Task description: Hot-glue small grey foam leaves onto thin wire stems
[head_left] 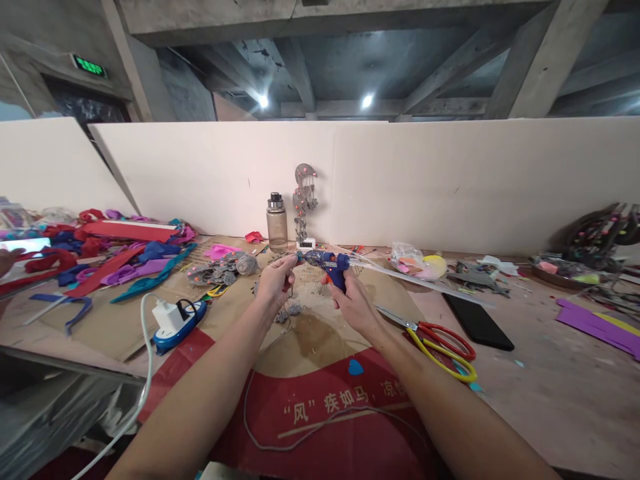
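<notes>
A blue hot glue gun (pixel 339 269) is gripped in my right hand (pixel 353 301), its nozzle pointing left. A long clear glue stick (pixel 415 277) sticks out behind it. My left hand (pixel 274 283) is closed in a pinch just off the nozzle; what its fingertips hold is too small to make out. Below the hands a small tangle of grey yarn (pixel 294 310) lies on the brown and red cardboard (pixel 240 437). Left of my left hand rest a grey yarn ball (pixel 246 264) and grey pieces with pink dots (pixel 214 272).
Red-and-yellow scissors (pixel 443 343) and a black phone (pixel 477 322) lie to the right. A bottle (pixel 277 223) and a grey hanging ornament (pixel 304 193) are by the white partition (pixel 450 180). A blue power strip (pixel 180 328) and coloured fabric strips (pixel 125 260) occupy the left.
</notes>
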`<state>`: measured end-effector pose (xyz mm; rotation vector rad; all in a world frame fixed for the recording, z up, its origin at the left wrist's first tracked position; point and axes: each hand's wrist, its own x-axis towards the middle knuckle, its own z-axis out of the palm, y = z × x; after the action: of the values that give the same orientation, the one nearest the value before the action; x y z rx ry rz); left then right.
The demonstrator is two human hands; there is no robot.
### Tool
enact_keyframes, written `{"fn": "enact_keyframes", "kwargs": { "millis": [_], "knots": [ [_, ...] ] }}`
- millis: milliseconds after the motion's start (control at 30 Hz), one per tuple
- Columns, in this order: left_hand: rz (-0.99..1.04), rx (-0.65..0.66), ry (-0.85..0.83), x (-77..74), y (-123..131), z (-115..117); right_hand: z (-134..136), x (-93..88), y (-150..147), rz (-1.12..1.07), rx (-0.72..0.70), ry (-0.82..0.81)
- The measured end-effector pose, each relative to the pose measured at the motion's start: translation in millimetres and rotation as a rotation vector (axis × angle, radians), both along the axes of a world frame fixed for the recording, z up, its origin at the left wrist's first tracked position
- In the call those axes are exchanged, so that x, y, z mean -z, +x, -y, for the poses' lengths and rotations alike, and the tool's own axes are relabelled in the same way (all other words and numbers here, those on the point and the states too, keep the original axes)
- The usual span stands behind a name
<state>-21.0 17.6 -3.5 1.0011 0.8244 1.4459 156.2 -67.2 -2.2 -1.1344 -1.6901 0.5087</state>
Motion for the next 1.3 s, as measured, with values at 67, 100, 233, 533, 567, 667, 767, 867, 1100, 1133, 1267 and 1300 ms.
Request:
{"fn": "enact_keyframes", "kwargs": {
  "millis": [67, 100, 233, 533, 567, 667, 767, 867, 1100, 1133, 1267, 1300],
  "knots": [
    [-0.002, 0.012, 0.010, 0.7, 0.2, -0.3, 0.6, -0.6, -0.2, 0.001, 0.004, -0.020],
    [-0.003, 0.019, 0.017, 1.1, 0.2, -0.6, 1.0, -1.0, -0.3, 0.002, 0.007, -0.024],
    [-0.014, 0.019, 0.040, 1.4, 0.5, -0.2, 2.1, -2.0, -0.3, 0.051, 0.034, 0.013],
    [-0.118, -0.097, 0.093, -3.4, 4.2, 8.0, 2.4, -3.0, -0.6, 0.114, 0.051, 0.092],
    [-0.129, -0.098, 0.105, -3.3, 4.0, 7.9, 2.4, -3.0, -0.6, 0.117, 0.054, 0.090],
    [-0.157, -0.100, 0.132, -2.8, 3.0, 7.4, 2.1, -2.6, 0.1, 0.121, 0.047, 0.087],
    [-0.172, -0.092, 0.151, -2.9, 2.2, 7.1, 2.0, -2.5, 0.9, 0.120, 0.028, 0.098],
    [-0.181, -0.091, 0.147, -2.5, 1.6, 6.9, 2.7, -3.8, 0.9, 0.119, 0.037, 0.097],
    [-0.127, -0.102, 0.153, -0.8, 0.8, 5.8, 4.7, -5.8, -0.8, 0.115, 0.053, 0.091],
    [-0.115, -0.103, 0.155, -1.1, 1.0, 6.0, 4.9, -5.7, -0.9, 0.113, 0.051, 0.088],
    [-0.098, -0.106, 0.148, -2.8, 2.0, 7.5, 5.0, -5.1, -1.0, 0.113, 0.051, 0.091],
    [-0.095, -0.106, 0.147, -3.3, 2.1, 7.9, 4.9, -5.0, -1.0, 0.110, 0.053, 0.095]
  ]
}}
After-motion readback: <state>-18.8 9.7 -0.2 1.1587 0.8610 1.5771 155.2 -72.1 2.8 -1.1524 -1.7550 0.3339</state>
